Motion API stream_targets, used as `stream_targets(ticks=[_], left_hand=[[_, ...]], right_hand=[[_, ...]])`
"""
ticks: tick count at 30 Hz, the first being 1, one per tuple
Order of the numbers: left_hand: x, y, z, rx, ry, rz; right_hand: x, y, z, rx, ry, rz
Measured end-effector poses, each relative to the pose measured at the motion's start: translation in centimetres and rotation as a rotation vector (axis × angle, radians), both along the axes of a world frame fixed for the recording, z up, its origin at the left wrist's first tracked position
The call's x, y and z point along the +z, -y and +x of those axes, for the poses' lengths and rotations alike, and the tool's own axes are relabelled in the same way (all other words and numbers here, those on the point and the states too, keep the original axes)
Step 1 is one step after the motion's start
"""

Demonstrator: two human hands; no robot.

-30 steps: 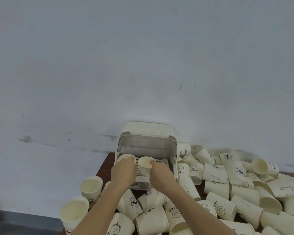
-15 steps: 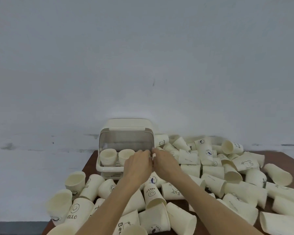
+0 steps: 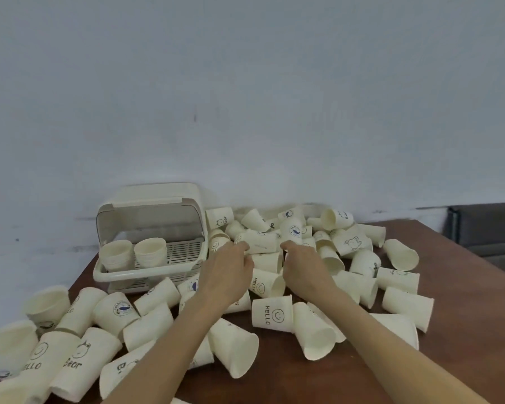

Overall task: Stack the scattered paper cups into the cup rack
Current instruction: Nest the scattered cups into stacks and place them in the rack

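You can read "HELLO" beside a smiley face on the upright paper cup (image 3: pixel 271 314) standing in front of your hands. The same "HELLO" with a smiley shows on the fallen cup (image 3: pixel 38 360) at the lower left. Next to it, a cup (image 3: pixel 82 361) carries "Bear" under a small bear drawing. Another fallen cup (image 3: pixel 123 371) near your left forearm shows only "B." before the arm hides the rest. Round blue emblems on several cups are too small to read.

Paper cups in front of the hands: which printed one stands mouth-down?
The white paper cup printed HELLO with a smiley, near the right forearm. It stands inverted; its neighbours lie tipped on their sides.
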State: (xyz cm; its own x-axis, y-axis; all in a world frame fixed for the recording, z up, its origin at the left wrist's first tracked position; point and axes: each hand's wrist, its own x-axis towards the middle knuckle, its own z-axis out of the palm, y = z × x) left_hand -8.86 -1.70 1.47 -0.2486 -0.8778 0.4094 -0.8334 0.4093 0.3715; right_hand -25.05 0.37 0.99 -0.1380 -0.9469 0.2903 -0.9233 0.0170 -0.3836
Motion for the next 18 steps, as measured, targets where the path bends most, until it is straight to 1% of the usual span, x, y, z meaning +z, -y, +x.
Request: stream_targets(ticks=[8,11,18], left_hand=[[-0.6,-1.7,-5.2,-0.040,0.012,0.068],[-0.5,-2.1,-6.3,-0.040,0.011,0.071],[0.0,-3.7,-8.7,-0.054,0.065,0.075]], right_hand=[[-0.9,-3.0,-7.3,-0.091,0.016,0.028],[-0.6,-3.7,-9.1,-0.109,0.011,0.050],[-0.2,-5.7,-14.0,-0.172,0.003,0.030]])
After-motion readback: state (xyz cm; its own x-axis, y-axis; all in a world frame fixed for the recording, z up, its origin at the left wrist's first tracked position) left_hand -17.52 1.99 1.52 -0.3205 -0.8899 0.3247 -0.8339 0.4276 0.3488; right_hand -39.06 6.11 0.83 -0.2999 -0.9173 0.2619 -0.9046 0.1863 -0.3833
